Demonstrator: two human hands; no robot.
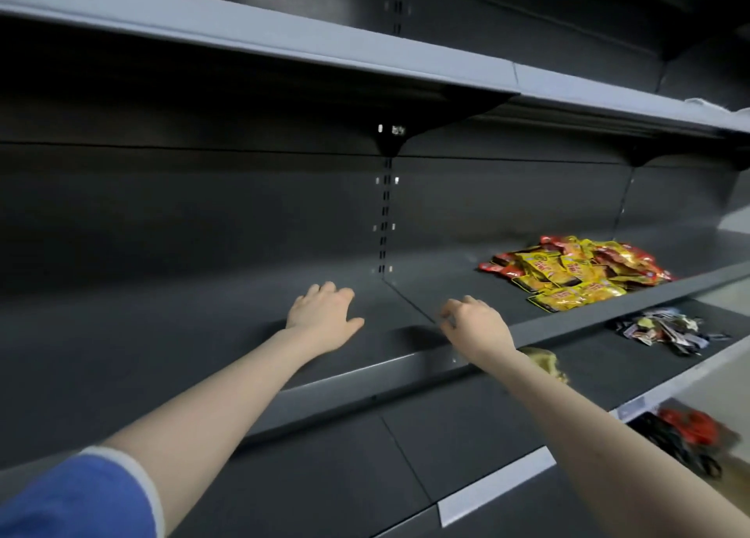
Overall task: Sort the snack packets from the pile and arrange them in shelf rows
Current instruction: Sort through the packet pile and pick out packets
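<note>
Both hands (324, 314) empty; yellow-and-red snack packets (576, 273) heaped on shelf (466, 294).

Matt dark metal shelf (406, 365); glossy foil-like snack packets (576, 273).

Head camera looks forward and down, close over the shelf (406, 365).

No legible text on packets (576, 271).
</note>
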